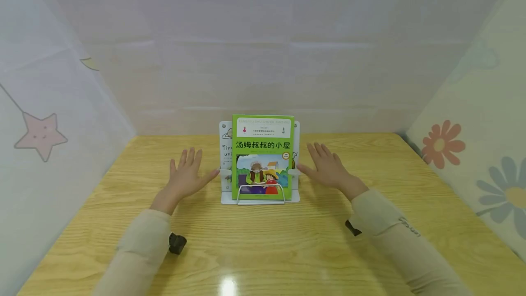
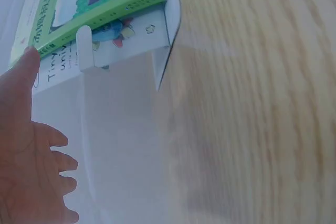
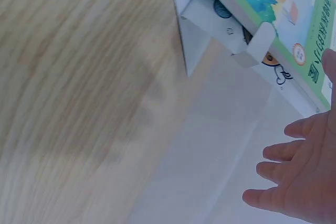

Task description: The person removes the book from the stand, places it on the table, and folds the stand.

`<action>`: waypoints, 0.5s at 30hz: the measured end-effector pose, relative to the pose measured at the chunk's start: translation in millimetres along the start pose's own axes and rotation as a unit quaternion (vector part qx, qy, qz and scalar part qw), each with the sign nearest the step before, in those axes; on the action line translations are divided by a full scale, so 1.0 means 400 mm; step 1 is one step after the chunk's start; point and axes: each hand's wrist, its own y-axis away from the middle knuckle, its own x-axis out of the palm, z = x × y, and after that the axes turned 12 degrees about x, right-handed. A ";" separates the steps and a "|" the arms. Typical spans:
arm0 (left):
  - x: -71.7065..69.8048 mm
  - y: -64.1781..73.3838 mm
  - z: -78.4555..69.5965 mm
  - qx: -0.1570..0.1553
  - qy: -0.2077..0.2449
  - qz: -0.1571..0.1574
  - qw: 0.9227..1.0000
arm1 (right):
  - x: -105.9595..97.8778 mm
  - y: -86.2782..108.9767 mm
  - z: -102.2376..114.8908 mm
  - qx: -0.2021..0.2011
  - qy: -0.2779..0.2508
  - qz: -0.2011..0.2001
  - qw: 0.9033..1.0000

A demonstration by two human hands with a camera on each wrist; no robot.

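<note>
A green picture book (image 1: 263, 172) stands upright, its cover facing me, on a white book stand (image 1: 225, 198) with printed drawings. A white wire rest (image 1: 260, 202) crosses the book's lower front, and small white side clips (image 2: 85, 48) reach over its edges. To the left of the stand is my left hand (image 1: 185, 177), fingers spread and thumb pointing at the left clip. My right hand (image 1: 328, 168) mirrors it on the other side, thumb toward the right clip (image 3: 260, 43). Both hands look empty; whether the thumbs touch the stand I cannot tell.
The stand is on a wooden table (image 1: 263, 250). Pale cloth walls rise behind and at both sides, with a pink star (image 1: 41, 136) on the left and flowers (image 1: 444, 144) on the right. Black straps (image 1: 177, 243) show near the sleeves.
</note>
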 end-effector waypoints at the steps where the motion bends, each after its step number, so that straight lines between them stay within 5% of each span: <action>1: -0.001 -0.004 -0.004 -0.001 0.007 -0.003 1.000 | -0.003 -0.001 0.005 0.002 -0.002 -0.002 1.000; 10: -0.009 -0.034 -0.053 0.010 0.083 -0.068 0.994 | -0.016 -0.010 0.051 -0.002 -0.061 -0.046 0.997; 15: -0.007 -0.043 -0.084 0.012 0.168 -0.127 0.977 | -0.002 -0.015 0.064 0.006 -0.120 -0.073 0.990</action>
